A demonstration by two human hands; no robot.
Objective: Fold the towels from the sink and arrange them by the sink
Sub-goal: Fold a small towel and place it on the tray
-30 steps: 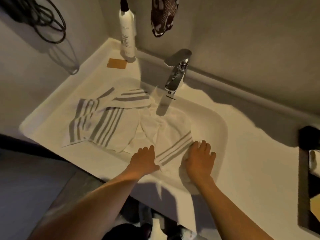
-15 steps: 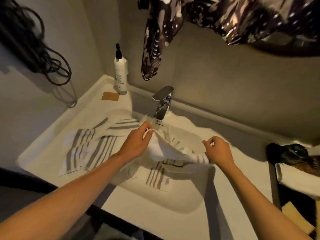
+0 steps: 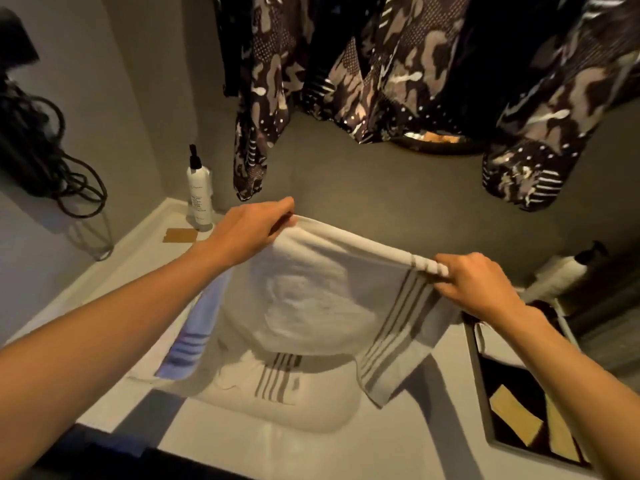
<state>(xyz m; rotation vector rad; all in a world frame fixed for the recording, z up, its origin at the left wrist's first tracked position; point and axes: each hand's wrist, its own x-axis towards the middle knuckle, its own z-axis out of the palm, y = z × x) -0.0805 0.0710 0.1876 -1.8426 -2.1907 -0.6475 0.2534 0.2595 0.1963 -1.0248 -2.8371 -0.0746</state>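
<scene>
A white towel with grey stripes (image 3: 311, 299) hangs stretched in the air above the sink (image 3: 311, 419). My left hand (image 3: 249, 230) pinches its upper left corner and my right hand (image 3: 474, 282) pinches its upper right corner by the stripes. The lower part of the held towel drapes down into the basin. Another striped towel (image 3: 273, 381) lies in the basin beneath it. A further striped towel (image 3: 185, 351) shows at the left edge, mostly hidden behind the held one. The faucet is hidden behind the towel.
A white pump bottle (image 3: 199, 192) and a tan card (image 3: 180, 235) stand at the back left of the counter (image 3: 114, 271). Patterned dark garments (image 3: 398, 71) hang overhead. A dark tray (image 3: 519, 403) and another pump bottle (image 3: 568, 271) sit at right. Black cables (image 3: 52, 161) hang on the left wall.
Both hands went from pressing on a towel in the basin to gripping its corners and lifting it up, spread wide. The view tilted upward.
</scene>
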